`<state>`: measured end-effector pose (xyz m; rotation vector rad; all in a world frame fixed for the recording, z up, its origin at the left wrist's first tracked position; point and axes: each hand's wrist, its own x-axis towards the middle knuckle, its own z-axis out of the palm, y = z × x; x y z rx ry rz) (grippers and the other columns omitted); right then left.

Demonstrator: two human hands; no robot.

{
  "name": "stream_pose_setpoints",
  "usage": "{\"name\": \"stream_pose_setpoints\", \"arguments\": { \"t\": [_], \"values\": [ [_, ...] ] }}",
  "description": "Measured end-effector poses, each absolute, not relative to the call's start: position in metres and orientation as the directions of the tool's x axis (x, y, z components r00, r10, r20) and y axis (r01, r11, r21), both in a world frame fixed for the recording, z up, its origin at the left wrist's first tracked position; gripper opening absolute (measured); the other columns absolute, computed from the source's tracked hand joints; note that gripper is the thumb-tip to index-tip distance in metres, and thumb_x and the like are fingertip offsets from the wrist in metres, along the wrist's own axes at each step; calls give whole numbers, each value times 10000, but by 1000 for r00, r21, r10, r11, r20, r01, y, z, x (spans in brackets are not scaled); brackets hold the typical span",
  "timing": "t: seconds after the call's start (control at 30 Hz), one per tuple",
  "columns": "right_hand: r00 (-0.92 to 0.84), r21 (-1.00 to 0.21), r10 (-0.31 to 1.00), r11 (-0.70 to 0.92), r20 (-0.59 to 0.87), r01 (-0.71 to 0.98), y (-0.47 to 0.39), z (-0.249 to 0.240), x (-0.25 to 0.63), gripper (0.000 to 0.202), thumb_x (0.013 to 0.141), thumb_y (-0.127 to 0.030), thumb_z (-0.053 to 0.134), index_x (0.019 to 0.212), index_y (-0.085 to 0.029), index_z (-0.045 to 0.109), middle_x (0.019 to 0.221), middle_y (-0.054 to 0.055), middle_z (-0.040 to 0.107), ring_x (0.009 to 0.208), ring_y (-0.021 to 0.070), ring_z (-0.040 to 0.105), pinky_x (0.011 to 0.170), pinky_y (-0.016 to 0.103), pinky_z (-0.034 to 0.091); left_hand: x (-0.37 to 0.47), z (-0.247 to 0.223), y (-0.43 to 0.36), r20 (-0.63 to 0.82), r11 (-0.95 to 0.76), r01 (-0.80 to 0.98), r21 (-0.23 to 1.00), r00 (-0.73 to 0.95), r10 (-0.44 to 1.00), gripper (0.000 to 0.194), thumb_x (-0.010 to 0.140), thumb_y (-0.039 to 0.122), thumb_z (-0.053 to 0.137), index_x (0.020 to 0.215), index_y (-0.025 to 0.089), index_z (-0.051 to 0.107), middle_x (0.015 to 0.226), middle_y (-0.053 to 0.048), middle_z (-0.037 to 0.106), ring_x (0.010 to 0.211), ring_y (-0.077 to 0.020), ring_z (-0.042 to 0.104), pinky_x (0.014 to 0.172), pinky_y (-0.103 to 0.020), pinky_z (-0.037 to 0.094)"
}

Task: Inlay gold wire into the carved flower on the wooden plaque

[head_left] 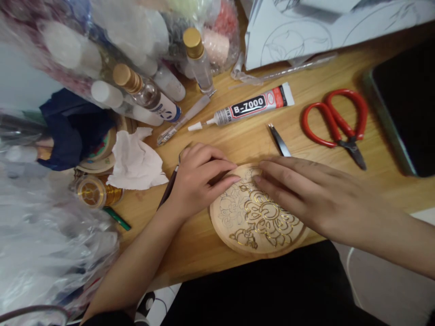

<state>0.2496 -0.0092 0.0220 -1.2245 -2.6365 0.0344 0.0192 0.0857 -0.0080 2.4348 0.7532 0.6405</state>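
Note:
A round wooden board lies near the table's front edge, with a flower design drawn on it in thin lines. Gold wire follows the lines of the large flower and a smaller motif at the lower left. My left hand is closed at the board's upper left rim, thumb over the face and fingers along the edge. Across the board's upper right reaches my right hand, its thumb and fingertips drawn together at the top; whatever is between them is hidden. Black-tipped tweezers lie just beyond it.
Beyond the board lie a B-7000 glue tube and red-handled scissors. A dark-screened device is at the right. Bottles, crumpled tissue and a gold wire spool crowd the left. Drawn sheets are at the back.

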Motion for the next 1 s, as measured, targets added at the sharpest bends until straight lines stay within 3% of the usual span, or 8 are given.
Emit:
{"name": "stream_pose_setpoints", "arguments": {
  "t": [0.37, 0.53, 0.67, 1.0],
  "values": [
    [-609, -169, 761, 646, 225, 744, -7, 20, 252, 375, 999, -108, 313, 1182, -147, 637, 1215, 118, 675, 1145, 259, 639, 918, 383, 589, 20, -8, 85, 290, -728, 384, 567, 735, 613, 148, 855, 345, 727, 907, 211, 692, 878, -20, 669, 850, -183, 617, 778, -363, 455],
    [-615, -200, 749, 660, 246, 725, -8, 20, 250, 374, 990, -87, 316, 1169, -96, 643, 1184, 160, 681, 1108, 298, 660, 888, 413, 595, 20, -8, 84, 288, -718, 393, 575, 724, 627, 153, 850, 344, 732, 895, 201, 704, 882, -22, 671, 852, -183, 616, 789, -362, 453],
    [-580, -195, 772, 630, 260, 751, -10, 18, 248, 363, 985, -88, 342, 1175, -129, 649, 1174, 140, 689, 1116, 289, 654, 877, 406, 592, 20, -8, 84, 281, -703, 394, 592, 717, 638, 152, 848, 335, 734, 888, 192, 704, 890, -26, 670, 862, -182, 613, 802, -358, 452],
    [-605, -67, 765, 631, 220, 773, -12, 24, 244, 320, 991, -132, 382, 1156, -124, 656, 1168, 125, 688, 1109, 260, 639, 902, 385, 571, 21, -9, 83, 241, -656, 418, 628, 697, 675, 151, 867, 371, 705, 863, 220, 709, 897, -9, 672, 872, -173, 613, 840, -355, 427]
  ]
}}
